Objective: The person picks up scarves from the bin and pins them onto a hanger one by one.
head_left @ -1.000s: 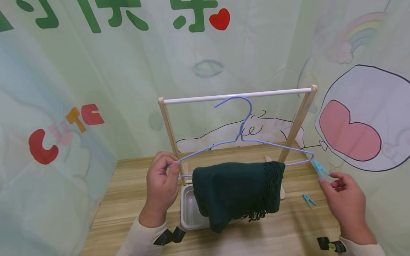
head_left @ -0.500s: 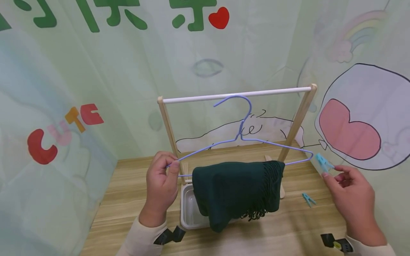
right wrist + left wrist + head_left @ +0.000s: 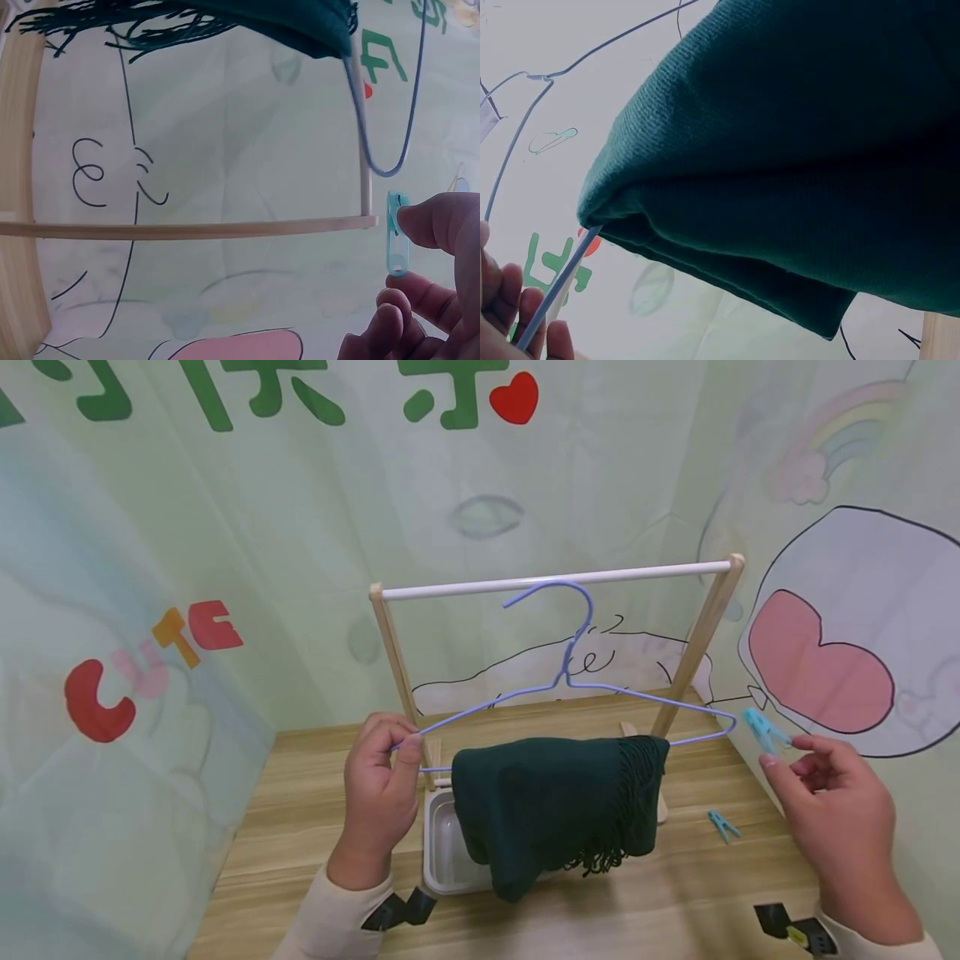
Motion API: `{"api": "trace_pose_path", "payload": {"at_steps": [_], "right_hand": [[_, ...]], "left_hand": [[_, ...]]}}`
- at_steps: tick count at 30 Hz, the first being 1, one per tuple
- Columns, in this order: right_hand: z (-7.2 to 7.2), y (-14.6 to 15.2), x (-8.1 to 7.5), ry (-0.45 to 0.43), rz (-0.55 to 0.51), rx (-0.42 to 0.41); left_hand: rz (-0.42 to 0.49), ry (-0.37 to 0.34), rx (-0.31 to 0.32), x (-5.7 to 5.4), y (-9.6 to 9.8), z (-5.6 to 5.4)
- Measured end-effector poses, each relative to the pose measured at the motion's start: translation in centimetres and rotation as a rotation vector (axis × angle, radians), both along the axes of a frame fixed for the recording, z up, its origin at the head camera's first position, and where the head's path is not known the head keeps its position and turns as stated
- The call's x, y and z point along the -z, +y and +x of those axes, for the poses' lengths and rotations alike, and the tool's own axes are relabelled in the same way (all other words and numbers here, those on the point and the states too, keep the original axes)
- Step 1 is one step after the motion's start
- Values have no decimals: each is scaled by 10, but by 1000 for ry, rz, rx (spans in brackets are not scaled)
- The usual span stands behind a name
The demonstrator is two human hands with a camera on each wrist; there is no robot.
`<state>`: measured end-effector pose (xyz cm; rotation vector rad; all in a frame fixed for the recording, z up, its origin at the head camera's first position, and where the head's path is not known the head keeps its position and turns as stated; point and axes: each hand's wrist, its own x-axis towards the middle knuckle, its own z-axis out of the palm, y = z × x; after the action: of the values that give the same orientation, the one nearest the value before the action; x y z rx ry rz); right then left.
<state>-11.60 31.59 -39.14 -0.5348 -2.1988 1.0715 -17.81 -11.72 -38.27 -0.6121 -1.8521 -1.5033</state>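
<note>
A blue wire hanger [image 3: 510, 695] is held up by my left hand [image 3: 381, 797], which grips its left corner between thumb and curled fingers. Folded over the hanger's lower bar hangs a dark green scarf [image 3: 555, 806] with fringe at its right end. In the left wrist view the scarf [image 3: 780, 165] fills much of the picture, and the bar runs out of its fold to the fingers. To the right of the hanger's right corner, my right hand [image 3: 840, 810] pinches a light blue clothespin [image 3: 763, 730] between thumb and fingertips. The right wrist view shows this clothespin [image 3: 397, 236] apart from the hanger.
Behind the hanger stands a wooden rack with a white rail [image 3: 630, 575]. A second blue clothespin [image 3: 723, 827] lies on the wooden table [image 3: 300, 860] at the right. Beneath the scarf sits a grey tray [image 3: 442, 860], partly hidden. Printed curtains [image 3: 315, 527] enclose the back and sides.
My right hand has moved right and slightly up with the clothespin, farther from the hanger's corner. The left hand, hanger and scarf have stayed nearly in place.
</note>
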Motion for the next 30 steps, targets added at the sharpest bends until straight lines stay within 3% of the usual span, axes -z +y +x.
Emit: {"api": "trace_pose_path", "payload": {"at_steps": [17,30], "right_hand": [[7,-19,-23,163,39,-104],[12,-42,-35,138,9,-210]], "left_hand": [[3,-2,0,0,0,0],[-2,-7,-4,1,-1,1]]}}
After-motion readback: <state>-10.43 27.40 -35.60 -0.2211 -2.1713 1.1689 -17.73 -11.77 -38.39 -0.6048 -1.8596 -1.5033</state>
